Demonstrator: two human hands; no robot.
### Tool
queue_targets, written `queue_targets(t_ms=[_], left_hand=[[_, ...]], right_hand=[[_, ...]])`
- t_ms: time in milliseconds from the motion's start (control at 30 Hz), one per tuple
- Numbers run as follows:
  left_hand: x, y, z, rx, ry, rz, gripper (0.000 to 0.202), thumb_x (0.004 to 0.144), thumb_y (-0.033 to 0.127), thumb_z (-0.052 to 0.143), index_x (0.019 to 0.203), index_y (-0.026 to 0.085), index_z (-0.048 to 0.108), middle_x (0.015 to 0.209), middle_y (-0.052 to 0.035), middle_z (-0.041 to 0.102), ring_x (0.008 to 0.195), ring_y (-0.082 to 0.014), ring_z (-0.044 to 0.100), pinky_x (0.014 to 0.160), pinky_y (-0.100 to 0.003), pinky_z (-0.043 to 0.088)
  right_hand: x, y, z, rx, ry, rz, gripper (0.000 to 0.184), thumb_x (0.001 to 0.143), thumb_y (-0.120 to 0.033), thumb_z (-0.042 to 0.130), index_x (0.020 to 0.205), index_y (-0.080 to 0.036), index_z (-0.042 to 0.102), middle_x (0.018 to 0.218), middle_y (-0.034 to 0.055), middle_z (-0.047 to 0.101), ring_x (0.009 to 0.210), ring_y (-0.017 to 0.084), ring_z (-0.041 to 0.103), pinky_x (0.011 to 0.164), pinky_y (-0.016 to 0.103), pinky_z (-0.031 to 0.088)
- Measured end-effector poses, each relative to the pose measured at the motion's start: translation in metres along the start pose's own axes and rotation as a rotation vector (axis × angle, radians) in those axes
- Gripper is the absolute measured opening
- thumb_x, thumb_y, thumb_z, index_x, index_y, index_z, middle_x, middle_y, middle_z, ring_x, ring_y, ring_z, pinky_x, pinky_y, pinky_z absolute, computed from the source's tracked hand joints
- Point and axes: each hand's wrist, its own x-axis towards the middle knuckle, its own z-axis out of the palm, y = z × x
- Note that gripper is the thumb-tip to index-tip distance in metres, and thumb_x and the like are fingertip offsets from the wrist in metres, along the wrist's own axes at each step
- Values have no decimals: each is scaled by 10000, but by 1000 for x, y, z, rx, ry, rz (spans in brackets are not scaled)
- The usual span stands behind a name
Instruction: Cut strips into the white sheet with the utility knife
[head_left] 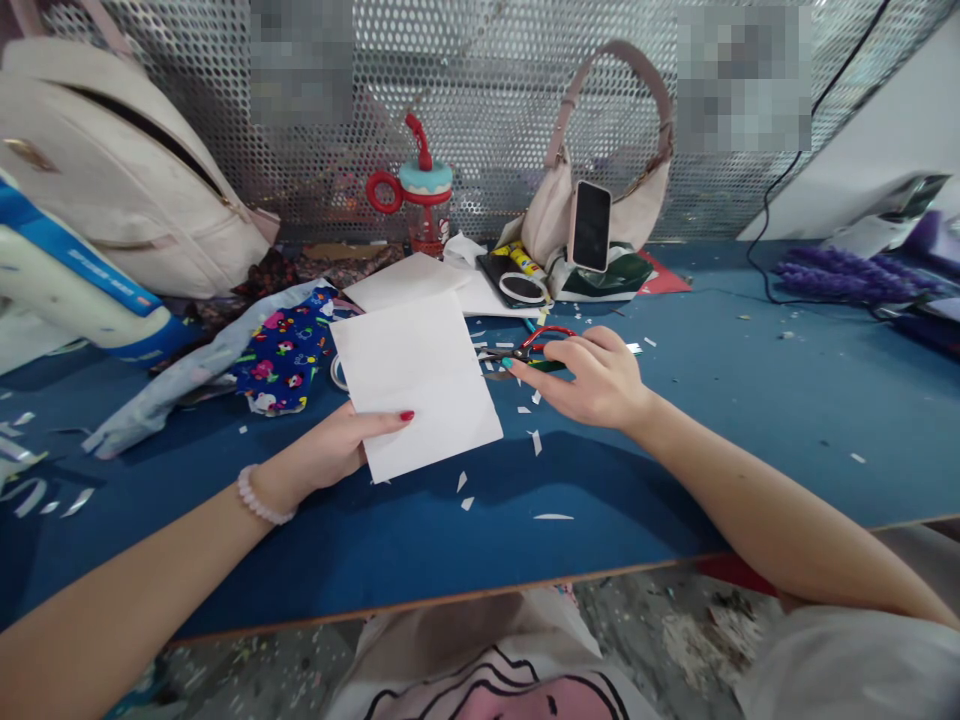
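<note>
A person's two bare hands work above a blue tabletop (720, 400), seen from the wearer's own head. At the centre of the frame, the left hand (349, 440) grasps a blank sheet of white paper (420, 385) by its lower left edge, the thumb lying flat on top and the other fingers hidden underneath; a pale beaded bracelet (262, 497) circles that wrist. Just right of the paper, the right hand (600, 380) is bent over red-handled scissors (523, 353), whose blades point left toward the sheet; whether its fingers grip the handles or only rest by them, I cannot tell. White scraps (537, 442) are scattered below and between the hands. Behind the paper, at upper centre, stands a mug (427, 180) with a red straw and handle. To its right, a phone (592, 225) leans upright against a pale handbag (547, 215). A pale backpack (127, 170) fills the upper left, with a patterned blue cloth (281, 360) lying below and to its right. Purple flowers (847, 275) lie at the right, and a perforated metal panel (495, 60) spans the top.
</note>
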Motion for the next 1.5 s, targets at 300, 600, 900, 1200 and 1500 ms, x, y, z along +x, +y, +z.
queue_targets(t_ms=[300, 600, 900, 1200, 1500], left_hand=[[0, 1, 1, 3, -9, -4, 746, 696, 333, 875, 1379, 214, 601, 1297, -130, 696, 1224, -373, 640, 1019, -443, 567], [0, 1, 0, 1, -3, -6, 757, 683, 341, 885, 1375, 220, 602, 1269, -121, 714, 1227, -369, 639, 1018, -436, 568], [0, 0, 0, 12, -5, -6, 746, 689, 354, 879, 1370, 211, 608, 1281, -137, 704, 1224, -382, 638, 1028, -459, 559], [0, 0, -1, 29, -6, -11, 711, 715, 342, 858, 1367, 209, 608, 1280, -139, 705, 1237, -382, 629, 1031, -467, 560], [0, -1, -1, 32, -14, 1, 732, 706, 360, 864, 1371, 208, 600, 1303, -140, 692, 1263, -394, 606, 1044, -473, 551]], right_hand=[[0, 0, 0, 9, -13, 28, 237, 921, -181, 649, 1107, -315, 710, 780, -16, 612, 661, 124, 452, 641, 317, 310], [1, 0, 1, -21, 22, 0, 255, 915, -155, 637, 1114, -300, 701, 783, -16, 603, 670, 124, 460, 647, 307, 317], [1, 0, 0, -26, 5, 0, 253, 917, -148, 618, 1097, -297, 714, 775, -12, 606, 655, 125, 460, 649, 310, 311], [-3, 0, 1, 72, -122, 100, 213, 938, -194, 609, 1068, -325, 717, 790, -13, 617, 639, 111, 463, 631, 319, 296], [-3, 0, 1, -40, -84, 27, 186, 932, -202, 621, 1038, -307, 733, 767, -4, 616, 631, 125, 453, 630, 312, 308]])
